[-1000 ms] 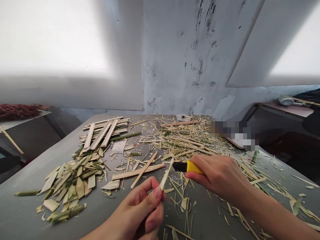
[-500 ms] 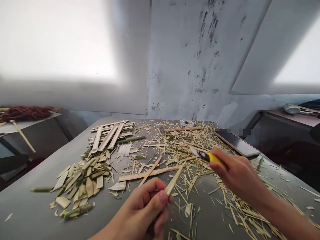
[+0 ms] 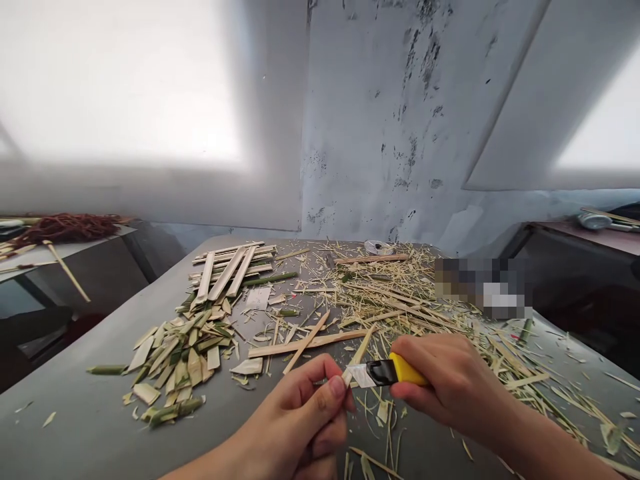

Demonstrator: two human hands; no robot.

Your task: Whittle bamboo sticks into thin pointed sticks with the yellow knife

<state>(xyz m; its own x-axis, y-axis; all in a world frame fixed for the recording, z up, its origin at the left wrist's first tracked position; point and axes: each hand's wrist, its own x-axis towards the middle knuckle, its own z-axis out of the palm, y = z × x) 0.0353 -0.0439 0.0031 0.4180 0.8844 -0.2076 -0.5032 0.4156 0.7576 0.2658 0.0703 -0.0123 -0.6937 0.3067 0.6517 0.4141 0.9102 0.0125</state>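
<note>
Two bare hands work above a grey table (image 3: 240, 440) strewn with pale shavings (image 3: 400, 300). The left hand (image 3: 313, 417) pinches a short bamboo sliver (image 3: 364, 345) between thumb and curled fingers; the sliver points up and away, raised over the near middle of the table. The right hand (image 3: 450, 380) has its fingers closed around the yellow handle of a utility knife (image 3: 381, 373) — its blade points left and meets the sliver just beyond the left fingertips.

Behind the left hand, a long flat strip (image 3: 310, 342) lies on the table, with a thinner stick (image 3: 307, 343) crossing it at a slant. Further left is a heap of short bamboo chips (image 3: 187, 353), some green-skinned, and just behind it a stack of longer split pieces (image 3: 227, 270). At the far side, a clear round spool (image 3: 379, 247) sits near a wooden-handled hammer (image 3: 373, 259) — shavings lie all around both.
</note>
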